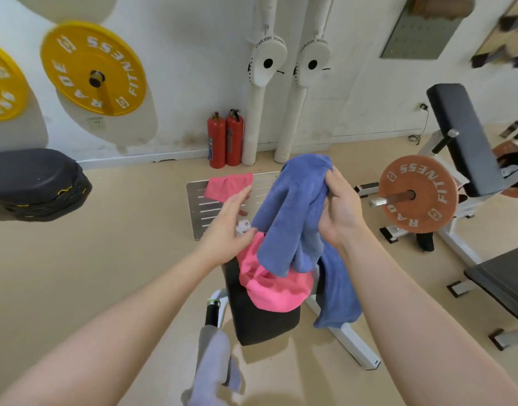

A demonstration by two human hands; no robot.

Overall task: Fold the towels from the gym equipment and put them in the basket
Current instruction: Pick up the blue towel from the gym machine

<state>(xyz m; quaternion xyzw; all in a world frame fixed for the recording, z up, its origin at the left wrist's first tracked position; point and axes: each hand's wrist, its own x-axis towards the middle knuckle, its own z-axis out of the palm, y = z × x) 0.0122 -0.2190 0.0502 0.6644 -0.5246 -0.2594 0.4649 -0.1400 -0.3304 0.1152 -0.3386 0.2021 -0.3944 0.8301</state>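
Gym room, beige floor [120, 259], white far wall with yellow weight plates [93, 68] at left. Black padded bench [260, 323] at centre carries pink towel [276, 291]. Right hand [339, 206] clamped on blue towel [292, 209], lifted above bench, folds hanging over pink one. Left hand [231, 224] fingers apart, straight, beside blue towel. Second pink towel [228, 186] on far metal plate [199, 212]. Grey towel [213, 367] hangs near, low.
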